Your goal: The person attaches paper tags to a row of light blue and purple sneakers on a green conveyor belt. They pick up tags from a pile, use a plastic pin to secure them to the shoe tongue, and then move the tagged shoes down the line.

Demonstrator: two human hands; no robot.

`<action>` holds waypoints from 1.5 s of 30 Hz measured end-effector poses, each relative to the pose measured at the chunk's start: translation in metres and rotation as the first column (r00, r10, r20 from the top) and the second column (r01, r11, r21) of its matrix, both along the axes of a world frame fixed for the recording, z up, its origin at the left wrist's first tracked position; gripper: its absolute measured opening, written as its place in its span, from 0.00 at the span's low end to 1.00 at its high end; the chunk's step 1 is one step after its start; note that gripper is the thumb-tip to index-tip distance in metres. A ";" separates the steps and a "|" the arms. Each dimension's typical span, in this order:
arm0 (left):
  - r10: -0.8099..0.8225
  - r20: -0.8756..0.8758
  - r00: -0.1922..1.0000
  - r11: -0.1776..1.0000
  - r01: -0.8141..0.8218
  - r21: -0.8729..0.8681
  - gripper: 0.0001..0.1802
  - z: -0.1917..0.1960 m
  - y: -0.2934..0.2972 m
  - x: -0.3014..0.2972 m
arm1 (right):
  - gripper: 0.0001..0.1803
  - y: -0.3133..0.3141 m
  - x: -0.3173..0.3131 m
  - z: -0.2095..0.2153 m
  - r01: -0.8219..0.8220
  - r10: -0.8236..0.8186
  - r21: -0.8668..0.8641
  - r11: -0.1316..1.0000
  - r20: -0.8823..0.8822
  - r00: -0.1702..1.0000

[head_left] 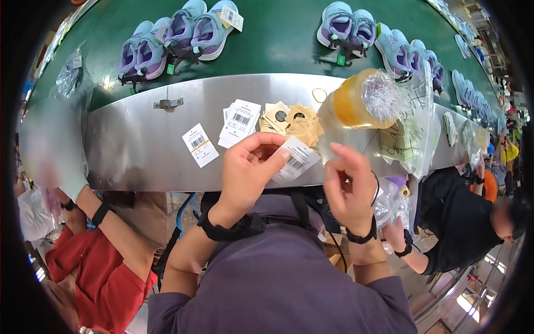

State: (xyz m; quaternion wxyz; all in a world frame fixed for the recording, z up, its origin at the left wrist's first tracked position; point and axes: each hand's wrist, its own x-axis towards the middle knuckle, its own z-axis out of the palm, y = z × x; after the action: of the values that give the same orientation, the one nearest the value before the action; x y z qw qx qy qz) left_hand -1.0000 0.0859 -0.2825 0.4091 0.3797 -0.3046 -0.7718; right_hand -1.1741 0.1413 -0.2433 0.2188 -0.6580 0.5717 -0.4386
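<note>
My left hand (248,170) pinches a white barcode tag (296,161) between thumb and fingers, above the near edge of the metal ledge. Just right of it, my right hand (350,186) has its fingers curled; whatever it may hold is too small to make out. Beyond my hands lie a stack of white barcode tags (240,121) and a heap of small tan cards (283,118), some with a dark round mark. A single white tag (200,145) with an orange stripe rests left of the stack.
A yellow-banded tub (356,103) of thin clear strands stands right, beside a plastic bag (414,133). A rubber band (319,95) lies near it. Blue-purple shoes (206,28) line the green surface (272,44). Co-workers in red (100,273) and black (459,222) flank me.
</note>
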 end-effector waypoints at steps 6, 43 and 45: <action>-0.036 0.025 0.999 0.998 0.037 -0.055 0.11 0.008 0.005 -0.003 | 0.19 -0.005 0.010 -0.005 0.050 -0.066 -0.104 0.993 -0.160 0.985; -0.291 -0.742 0.604 0.932 0.005 -0.361 0.10 0.233 -0.192 -0.284 | 0.06 0.079 -0.168 0.104 0.455 -0.345 -0.129 0.881 0.483 0.805; 0.104 -0.836 0.540 0.989 0.037 0.146 0.09 0.191 -0.236 -0.333 | 0.06 0.081 -0.180 0.106 0.465 -0.385 -0.105 0.879 0.418 0.823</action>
State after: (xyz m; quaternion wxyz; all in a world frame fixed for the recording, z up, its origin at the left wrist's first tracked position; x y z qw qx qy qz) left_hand -1.3330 -0.1501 -0.0916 0.4908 -0.0023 -0.0065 -0.8713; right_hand -1.3545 0.2226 -0.1373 0.1547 -0.4330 0.6024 -0.6524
